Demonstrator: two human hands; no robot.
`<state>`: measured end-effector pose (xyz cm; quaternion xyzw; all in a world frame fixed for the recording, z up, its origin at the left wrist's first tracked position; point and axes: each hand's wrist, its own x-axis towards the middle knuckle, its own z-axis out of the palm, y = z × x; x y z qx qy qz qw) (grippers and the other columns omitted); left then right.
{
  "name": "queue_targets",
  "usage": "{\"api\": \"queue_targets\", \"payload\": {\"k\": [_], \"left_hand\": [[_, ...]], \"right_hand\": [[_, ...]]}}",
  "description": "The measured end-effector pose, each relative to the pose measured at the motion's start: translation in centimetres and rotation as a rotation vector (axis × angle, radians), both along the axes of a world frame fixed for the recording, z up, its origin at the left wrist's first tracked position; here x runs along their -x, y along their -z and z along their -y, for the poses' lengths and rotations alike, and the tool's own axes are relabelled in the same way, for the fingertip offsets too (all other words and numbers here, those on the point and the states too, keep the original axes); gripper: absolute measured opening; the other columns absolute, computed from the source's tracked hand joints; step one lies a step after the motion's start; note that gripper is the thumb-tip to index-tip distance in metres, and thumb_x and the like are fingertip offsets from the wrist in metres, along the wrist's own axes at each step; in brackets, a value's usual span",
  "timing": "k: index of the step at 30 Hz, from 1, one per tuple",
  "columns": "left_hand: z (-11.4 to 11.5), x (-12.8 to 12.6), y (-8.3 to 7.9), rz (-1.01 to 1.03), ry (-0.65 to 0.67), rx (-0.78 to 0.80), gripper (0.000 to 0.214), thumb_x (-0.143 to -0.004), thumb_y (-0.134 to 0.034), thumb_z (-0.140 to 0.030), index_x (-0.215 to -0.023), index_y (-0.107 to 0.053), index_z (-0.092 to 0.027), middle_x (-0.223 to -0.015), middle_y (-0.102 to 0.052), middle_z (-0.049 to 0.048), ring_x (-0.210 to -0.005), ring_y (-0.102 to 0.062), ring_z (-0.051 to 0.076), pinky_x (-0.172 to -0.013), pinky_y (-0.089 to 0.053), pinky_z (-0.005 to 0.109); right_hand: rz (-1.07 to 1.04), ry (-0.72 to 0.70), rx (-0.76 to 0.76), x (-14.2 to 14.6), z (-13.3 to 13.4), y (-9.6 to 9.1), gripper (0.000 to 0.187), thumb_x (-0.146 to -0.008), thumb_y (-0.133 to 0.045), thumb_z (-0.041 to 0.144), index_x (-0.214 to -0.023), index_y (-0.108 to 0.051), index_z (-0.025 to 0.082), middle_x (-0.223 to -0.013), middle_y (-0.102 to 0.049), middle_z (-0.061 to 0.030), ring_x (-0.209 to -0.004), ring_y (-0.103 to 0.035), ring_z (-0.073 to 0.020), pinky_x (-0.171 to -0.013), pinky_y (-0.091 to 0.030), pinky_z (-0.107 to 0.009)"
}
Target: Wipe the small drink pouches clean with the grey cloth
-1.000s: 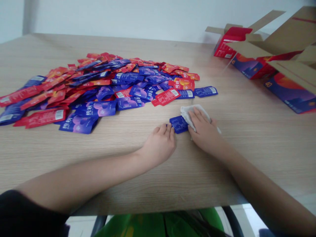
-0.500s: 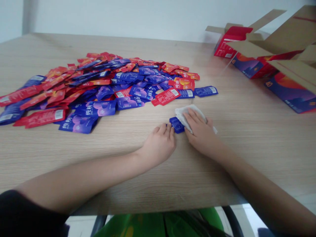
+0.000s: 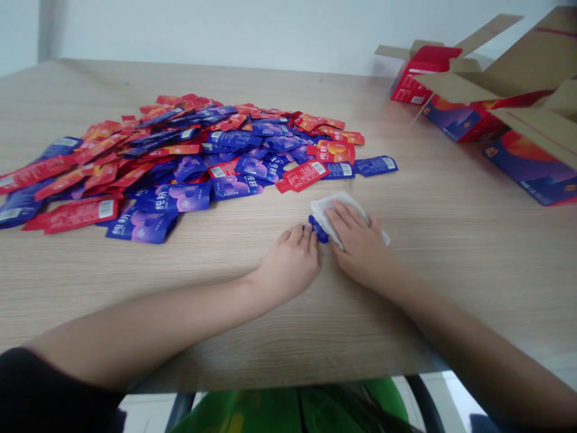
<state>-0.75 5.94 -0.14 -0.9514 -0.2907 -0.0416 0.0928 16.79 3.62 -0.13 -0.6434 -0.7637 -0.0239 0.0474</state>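
A blue sachet (image 3: 319, 230) lies flat on the table in front of me, its right part covered by a white cloth (image 3: 341, 210). The closed fingers of my left hand (image 3: 295, 255) hold the sachet's left end against the tabletop. My right hand (image 3: 360, 240) presses the cloth down on the sachet, fingers bent over it. Beyond my hands spreads a large heap of red and blue sachets (image 3: 180, 197), overlapping in many directions. One red sachet (image 3: 303, 176) with a barcode lies at the heap's near edge.
Open cardboard boxes stand at the back right: a red box (image 3: 410, 84), a blue and red box (image 3: 460, 120) and a blue box (image 3: 527, 165), flaps spread outward. The wooden table (image 3: 216, 343) ends close to my body, and a wall rises behind it.
My right hand and the cloth have slid a little to the left, covering more of the blue sachet. The left hand stays in place.
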Motion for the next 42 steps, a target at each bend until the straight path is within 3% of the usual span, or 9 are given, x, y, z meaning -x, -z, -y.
{"api": "queue_targets", "payload": {"k": [3, 5, 9, 13, 21, 28, 36, 39, 42], "left_hand": [[0.0, 0.0, 0.3, 0.000, 0.004, -0.026, 0.045, -0.096, -0.048, -0.023, -0.130, -0.057, 0.005, -0.134, -0.059, 0.0258, -0.119, -0.058, 0.034, -0.089, -0.052, 0.041], [0.0, 0.1, 0.4, -0.002, 0.001, -0.021, 0.045, -0.096, -0.047, -0.023, -0.130, -0.057, 0.004, -0.134, -0.059, 0.0259, -0.119, -0.059, 0.034, -0.088, -0.052, 0.041], [0.0, 0.0, 0.2, 0.009, -0.004, -0.003, 0.041, -0.095, -0.048, -0.023, -0.125, -0.060, 0.003, -0.131, -0.061, 0.0259, -0.117, -0.059, 0.033, -0.086, -0.052, 0.040], [0.0, 0.0, -0.2, -0.001, 0.004, 0.052, 0.033, -0.094, -0.050, -0.022, -0.114, -0.066, -0.001, -0.115, -0.069, 0.0211, -0.113, -0.060, 0.033, -0.082, -0.052, 0.041], [0.1, 0.1, 0.2, -0.009, -0.003, -0.017, 0.044, -0.096, -0.047, -0.024, -0.129, -0.057, 0.004, -0.135, -0.058, 0.0255, -0.119, -0.058, 0.033, -0.088, -0.051, 0.040], [-0.1, 0.0, -0.1, 0.001, 0.008, 0.052, 0.031, -0.094, -0.049, -0.023, -0.109, -0.068, -0.003, -0.112, -0.070, 0.0204, -0.113, -0.060, 0.033, -0.082, -0.052, 0.041], [0.0, 0.1, 0.4, 0.003, -0.001, -0.012, 0.044, -0.096, -0.047, -0.023, -0.130, -0.057, 0.004, -0.135, -0.058, 0.0258, -0.120, -0.058, 0.033, -0.089, -0.051, 0.041], [0.0, 0.1, 0.3, 0.002, 0.002, -0.014, 0.044, -0.096, -0.047, -0.023, -0.130, -0.057, 0.005, -0.135, -0.058, 0.0261, -0.120, -0.058, 0.033, -0.090, -0.051, 0.041], [0.0, 0.0, 0.1, 0.002, -0.004, 0.014, 0.041, -0.096, -0.047, -0.023, -0.125, -0.060, 0.003, -0.130, -0.062, 0.0250, -0.118, -0.059, 0.033, -0.088, -0.051, 0.041]], "right_hand": [[0.007, 0.179, -0.003, -1.7, -0.9, 0.2, 0.057, -0.096, -0.029, 0.031, -0.148, -0.038, 0.009, -0.159, -0.033, -0.0172, -0.144, -0.031, -0.0312, -0.107, -0.030, -0.061], [0.019, 0.212, -0.012, -1.9, -1.0, 0.3, 0.057, -0.096, -0.029, 0.031, -0.148, -0.038, 0.009, -0.158, -0.033, -0.0187, -0.143, -0.031, -0.0332, -0.105, -0.031, -0.062], [0.037, 0.037, -0.033, 0.3, -0.1, 0.5, 0.057, -0.094, -0.034, 0.029, -0.147, -0.040, 0.008, -0.158, -0.032, -0.0211, -0.143, -0.030, -0.0352, -0.106, -0.028, -0.062], [0.007, -0.124, 0.002, 1.6, 0.6, 0.1, 0.056, -0.094, -0.033, 0.028, -0.148, -0.040, 0.011, -0.160, -0.030, -0.0164, -0.145, -0.029, -0.0307, -0.109, -0.025, -0.058], [0.032, 0.156, -0.011, -1.3, -0.8, 0.2, 0.058, -0.096, -0.030, 0.030, -0.149, -0.036, 0.007, -0.159, -0.030, -0.0189, -0.144, -0.030, -0.0324, -0.106, -0.030, -0.062], [0.017, -0.120, -0.003, 1.7, 0.7, 0.3, 0.058, -0.093, -0.035, 0.027, -0.148, -0.040, 0.009, -0.159, -0.031, -0.0168, -0.144, -0.029, -0.0311, -0.110, -0.025, -0.058], [0.009, 0.193, -0.007, -1.7, -0.8, 0.3, 0.059, -0.096, -0.028, 0.031, -0.149, -0.036, 0.007, -0.158, -0.033, -0.0172, -0.144, -0.031, -0.0303, -0.108, -0.029, -0.061], [0.033, 0.160, -0.022, -1.1, -0.7, 0.4, 0.058, -0.095, -0.030, 0.030, -0.148, -0.037, 0.007, -0.158, -0.033, -0.0193, -0.143, -0.031, -0.0326, -0.106, -0.029, -0.062], [0.042, -0.004, -0.023, 0.5, 0.1, 0.4, 0.057, -0.094, -0.033, 0.028, -0.147, -0.039, 0.008, -0.158, -0.032, -0.0192, -0.144, -0.030, -0.0324, -0.108, -0.027, -0.060]]}}
